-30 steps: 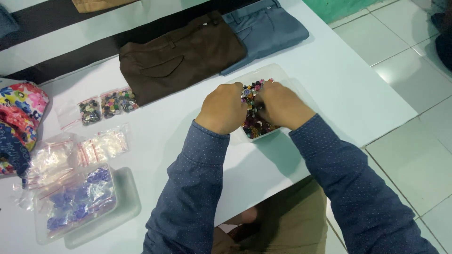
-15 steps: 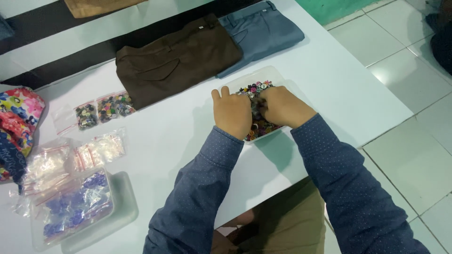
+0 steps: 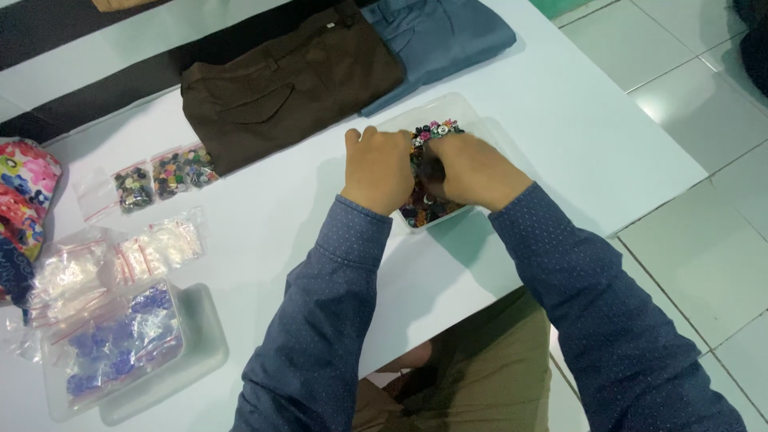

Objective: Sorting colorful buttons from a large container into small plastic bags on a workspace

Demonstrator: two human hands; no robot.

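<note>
A clear plastic tray [image 3: 445,109] full of small mixed-colour buttons [image 3: 433,130] sits on the white table [image 3: 576,136]. Both my hands are down in it. My left hand [image 3: 378,170] lies palm down over the tray's left side, fingers curled into the buttons. My right hand [image 3: 472,170] covers the right side, fingers bent into the pile. The hands hide most of the buttons, and I cannot see whether any are pinched between the fingers.
Folded brown trousers [image 3: 288,84] and blue trousers [image 3: 444,36] lie behind the tray. At the left are small bags of dark buttons [image 3: 164,174], clear bags [image 3: 156,248], a lidded tray with blue pieces [image 3: 120,348] and a flowered cloth [image 3: 24,192]. Tiled floor lies right of the table edge.
My hands have pressed lower into the tray and spread over the buttons; the view has shifted slightly.
</note>
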